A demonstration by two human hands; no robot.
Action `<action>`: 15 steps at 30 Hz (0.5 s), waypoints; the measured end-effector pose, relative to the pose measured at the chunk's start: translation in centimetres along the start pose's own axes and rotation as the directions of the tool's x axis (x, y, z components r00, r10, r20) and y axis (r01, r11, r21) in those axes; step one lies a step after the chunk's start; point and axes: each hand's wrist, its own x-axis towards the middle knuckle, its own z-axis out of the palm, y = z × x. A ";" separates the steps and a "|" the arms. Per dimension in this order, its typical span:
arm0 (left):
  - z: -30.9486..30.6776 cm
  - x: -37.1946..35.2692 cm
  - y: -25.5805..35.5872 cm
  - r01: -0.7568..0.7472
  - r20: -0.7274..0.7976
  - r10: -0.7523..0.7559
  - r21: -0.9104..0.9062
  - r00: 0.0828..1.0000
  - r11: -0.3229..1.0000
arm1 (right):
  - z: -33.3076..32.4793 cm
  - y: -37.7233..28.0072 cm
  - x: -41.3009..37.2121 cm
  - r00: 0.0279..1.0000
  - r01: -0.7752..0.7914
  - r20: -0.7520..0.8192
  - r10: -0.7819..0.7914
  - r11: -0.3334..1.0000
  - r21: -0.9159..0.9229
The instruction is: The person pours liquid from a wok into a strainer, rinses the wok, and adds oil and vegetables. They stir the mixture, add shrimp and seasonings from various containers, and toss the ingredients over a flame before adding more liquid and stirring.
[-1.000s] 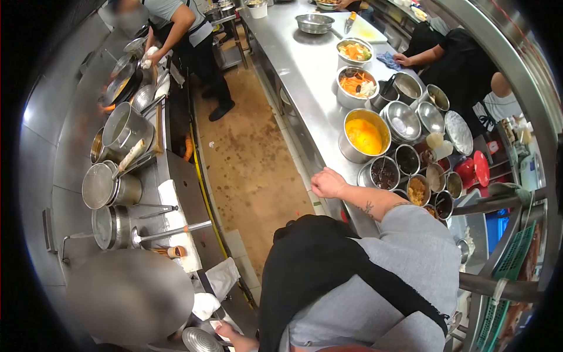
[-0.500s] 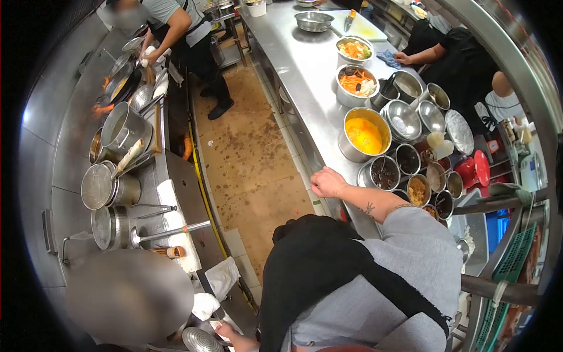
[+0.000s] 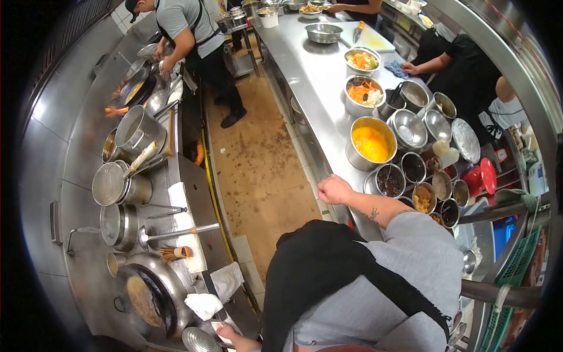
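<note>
At the bottom, left of my body, my left hand (image 3: pixel 226 332) is closed around something pale that I cannot make out. It is near a white cloth (image 3: pixel 203 305), a perforated ladle (image 3: pixel 201 341) and a wok of brown food (image 3: pixel 144 300). My right hand (image 3: pixel 335 189) is loosely curled beside the edge of the steel counter (image 3: pixel 308 76), with nothing visible in it. Closest to it on the counter are a pot of beaten yellow liquid (image 3: pixel 370 142) and a container of dark food (image 3: pixel 390 180).
A co-worker (image 3: pixel 182 35) stands at the stove, upper left, near a wok (image 3: pixel 136 92). Another person's hand (image 3: pixel 409 68) is by a blue cloth (image 3: pixel 396 70) across the counter. Stacked pots (image 3: pixel 121 183) and a long-handled ladle (image 3: pixel 144 238) lie along the left side.
The view has shifted, so most things appear farther right. The wok at lower left, formerly behind a blurred patch, now shows. My hands hold much the same poses.
</note>
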 end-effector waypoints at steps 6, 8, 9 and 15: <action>0.0 -0.1 -0.3 -0.027 -0.019 0.027 0.006 0.999 1.000 | -0.1 0.0 -0.1 0.999 0.012 -0.045 -0.010 0.999 0.051; 0.1 -0.5 0.0 -0.024 -0.059 0.025 0.017 0.998 1.000 | 0.3 0.1 -0.2 0.998 0.016 -0.056 -0.014 0.999 0.048; 0.3 -0.7 0.1 -0.003 -0.082 0.002 -0.004 0.997 1.000 | 0.2 0.1 -0.1 0.998 0.025 -0.063 -0.022 0.999 0.044; 0.3 -1.4 0.2 -0.049 -0.160 0.060 0.069 0.985 0.996 | -1.0 -0.6 0.3 0.995 -0.017 0.094 0.016 1.000 0.007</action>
